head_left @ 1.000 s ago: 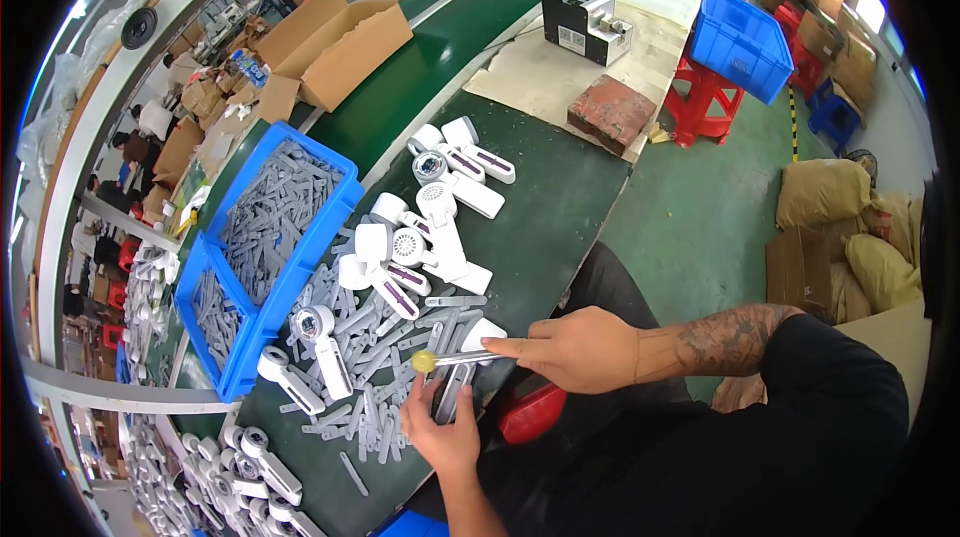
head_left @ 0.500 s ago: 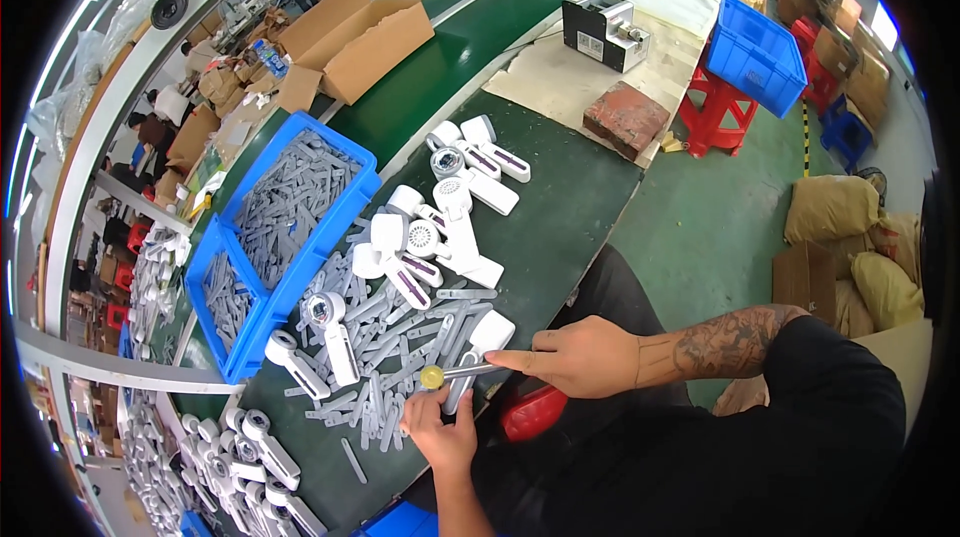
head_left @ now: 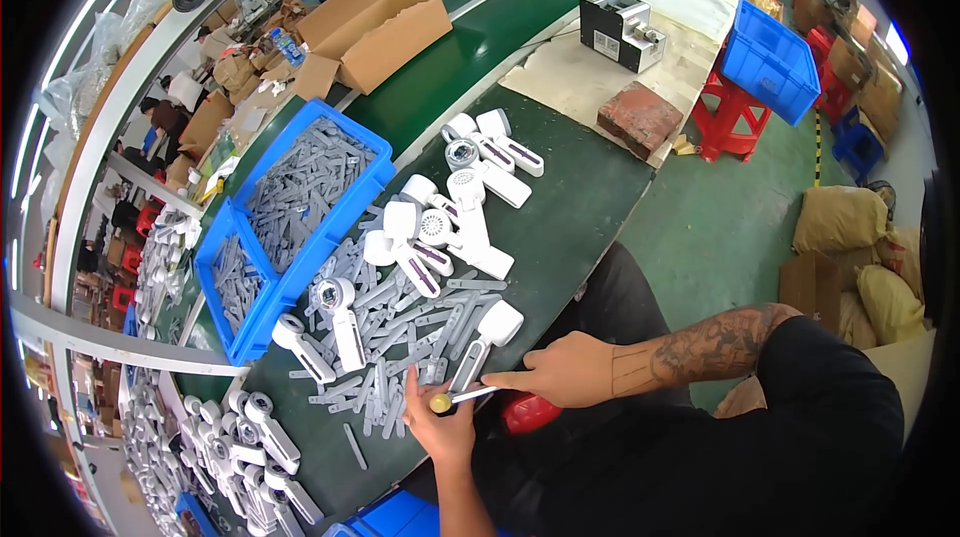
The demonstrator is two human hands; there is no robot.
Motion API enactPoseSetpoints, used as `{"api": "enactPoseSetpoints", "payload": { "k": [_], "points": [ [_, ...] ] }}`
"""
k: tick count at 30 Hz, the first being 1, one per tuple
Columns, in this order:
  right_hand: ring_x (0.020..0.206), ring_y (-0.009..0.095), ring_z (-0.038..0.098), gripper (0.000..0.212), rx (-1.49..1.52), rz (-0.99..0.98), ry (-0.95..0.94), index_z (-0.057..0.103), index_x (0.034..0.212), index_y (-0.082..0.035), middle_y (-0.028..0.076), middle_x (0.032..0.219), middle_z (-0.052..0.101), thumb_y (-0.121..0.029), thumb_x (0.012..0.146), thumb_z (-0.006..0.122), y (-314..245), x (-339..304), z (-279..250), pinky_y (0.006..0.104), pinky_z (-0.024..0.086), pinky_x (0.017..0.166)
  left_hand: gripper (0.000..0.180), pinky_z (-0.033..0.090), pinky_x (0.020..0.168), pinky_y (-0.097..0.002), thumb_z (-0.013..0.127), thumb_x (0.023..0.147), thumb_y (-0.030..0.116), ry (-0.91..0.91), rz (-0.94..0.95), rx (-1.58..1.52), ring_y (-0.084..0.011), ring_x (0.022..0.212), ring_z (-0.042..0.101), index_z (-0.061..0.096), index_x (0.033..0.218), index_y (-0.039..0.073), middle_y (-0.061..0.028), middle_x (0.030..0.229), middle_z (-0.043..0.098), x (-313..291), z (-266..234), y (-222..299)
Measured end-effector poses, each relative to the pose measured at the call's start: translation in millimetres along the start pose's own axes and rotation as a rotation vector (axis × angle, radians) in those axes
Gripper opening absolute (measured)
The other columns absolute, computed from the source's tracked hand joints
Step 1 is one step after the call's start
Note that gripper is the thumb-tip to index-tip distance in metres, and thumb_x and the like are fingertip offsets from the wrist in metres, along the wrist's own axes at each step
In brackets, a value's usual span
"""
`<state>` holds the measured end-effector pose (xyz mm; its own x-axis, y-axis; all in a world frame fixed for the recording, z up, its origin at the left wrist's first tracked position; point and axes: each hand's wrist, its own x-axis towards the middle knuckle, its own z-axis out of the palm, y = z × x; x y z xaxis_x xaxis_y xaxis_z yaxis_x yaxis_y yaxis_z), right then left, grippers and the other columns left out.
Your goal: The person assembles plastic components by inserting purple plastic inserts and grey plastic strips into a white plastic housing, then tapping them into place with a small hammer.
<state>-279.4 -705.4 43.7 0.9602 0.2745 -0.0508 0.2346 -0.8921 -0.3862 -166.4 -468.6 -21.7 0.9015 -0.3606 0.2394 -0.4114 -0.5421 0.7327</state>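
Observation:
My right hand (head_left: 570, 369) is closed around the metal handle of a small mallet (head_left: 441, 403) with a round yellow head, its index finger stretched along the handle. The mallet's head lies over my left hand (head_left: 440, 432), whose index finger points up and stands apart from the thumb. Just beyond it, a white handheld shower head (head_left: 500, 322) lies at the bench edge, its handle toward my left hand. The mallet partly hides the gap between thumb and fingers. Loose grey plastic strips (head_left: 385, 377) are heaped beside both hands.
More white shower heads (head_left: 470, 217) lie farther up the bench, and others (head_left: 250, 457) are piled at lower left. A divided blue bin (head_left: 375, 177) holds grey strips. Beyond are a brick-like block (head_left: 640, 120), a small black-and-silver machine (head_left: 620, 32) and an open carton (head_left: 395, 42).
The mallet's head has come down and nearer to me, over my left hand. My left index finger has straightened away from the shower head's handle. The view has shifted slightly.

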Motion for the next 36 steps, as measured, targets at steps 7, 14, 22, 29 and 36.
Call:
{"api": "enactPoseSetpoints", "payload": {
  "k": [7, 14, 22, 29, 36],
  "points": [
    [0.069, 0.026, 0.071, 0.064, 0.028, 0.003, 0.007, 0.05, 0.161, -0.029, 0.006, 0.081, 0.065, -0.02, 0.099, 0.062, 3.0, 3.7, -3.0, 0.04, 0.059, 0.059, 0.084, 0.04, 0.099, -0.0452, 0.098, 0.071, 0.023, 0.062, 0.066, 0.195, -0.0291, 0.104, 0.064, 0.062, 0.145, 0.007, -0.0049, 0.096, 0.076, -4.5, -1.4, -3.8],
    [0.106, 0.037, 0.074, 0.053, 0.492, 0.195, 0.482, 0.054, 0.156, -0.009, 0.022, 0.134, 0.071, -0.01, 0.103, 0.062, 35.4, -9.3, -25.3, 0.0418, 0.059, 0.094, 0.029, 0.046, 0.091, -0.0428, 0.092, 0.08, 0.017, 0.206, 0.11, 0.136, -0.0327, 0.099, 0.064, 0.076, 0.101, 0.007, -0.0105, 0.093, 0.07, -7.2, -52.9, 18.9],
    [0.072, 0.011, 0.057, 0.047, 0.798, 0.55, 0.468, 0.057, 0.153, -0.005, 0.004, 0.084, 0.062, -0.004, 0.106, 0.057, 59.4, -41.9, -13.3, 0.0288, 0.051, 0.069, 0.037, 0.045, 0.057, -0.0212, 0.07, 0.106, 0.039, 0.599, -0.621, -0.953, -0.0062, 0.066, 0.056, 0.062, 0.124, 0.007, -0.0092, 0.104, 0.073, 6.4, -255.2, -91.4],
    [0.071, 0.011, 0.057, 0.045, 0.86, 0.528, 0.39, 0.059, 0.15, -0.004, 0.004, 0.083, 0.061, -0.004, 0.105, 0.059, 46.2, -57.6, -3.9, 0.0291, 0.052, 0.069, 0.035, 0.046, 0.057, -0.0231, 0.065, 0.109, 0.035, 0.936, -0.723, -0.88, -0.0095, 0.069, 0.056, 0.06, 0.124, 0.004, -0.0084, 0.102, 0.07, 5.4, -362.9, -240.7],
    [0.102, 0.022, 0.07, 0.043, 0.766, 0.61, 0.401, 0.062, 0.143, -0.001, 0.015, 0.112, 0.074, -0.005, 0.101, 0.066, 36.9, -67.8, -5.1, 0.0355, 0.055, 0.094, 0.024, 0.058, 0.076, -0.0287, 0.052, 0.112, 0.019, 0.941, -0.597, -0.885, -0.0195, 0.089, 0.068, 0.055, 0.119, -0.004, -0.0121, 0.102, 0.069, 1.8, -376.9, -313.6]
  ]
}}
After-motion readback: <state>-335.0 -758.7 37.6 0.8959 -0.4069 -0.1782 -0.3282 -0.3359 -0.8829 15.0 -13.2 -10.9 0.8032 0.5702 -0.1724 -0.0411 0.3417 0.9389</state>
